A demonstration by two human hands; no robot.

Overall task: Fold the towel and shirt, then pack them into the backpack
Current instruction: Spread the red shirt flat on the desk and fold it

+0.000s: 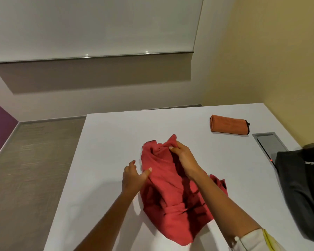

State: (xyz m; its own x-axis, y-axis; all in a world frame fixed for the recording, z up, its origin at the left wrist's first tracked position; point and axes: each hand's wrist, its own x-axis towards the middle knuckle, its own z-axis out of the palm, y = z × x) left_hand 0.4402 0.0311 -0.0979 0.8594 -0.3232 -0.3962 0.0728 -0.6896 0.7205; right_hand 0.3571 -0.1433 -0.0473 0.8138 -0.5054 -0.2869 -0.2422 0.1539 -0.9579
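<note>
Brightness: an even, soft, warm indoor light is spread; the white table (107, 142) is rendered brightest.
Glare: two small glints are caught on the metal rail (116, 55).
Shadows: soft ones are cast beside the shirt (163, 187) and within its folds.
Distortion: straight edges are bowed toward the borders.
Detail: the black backpack (301, 187) is left murky.

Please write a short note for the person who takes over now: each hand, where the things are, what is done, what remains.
The left hand is at the left edge of the shirt, thumb on the cloth, no clear grip.
The right hand pinches bunched cloth at the shirt's far end.
The shirt: red, crumpled, on the table before the person.
The towel: orange, folded, far right on the table, apart from the shirt.
The backpack: black, at the table's right edge.
Done: towel folded. Left: fold the shirt, pack both.
</note>
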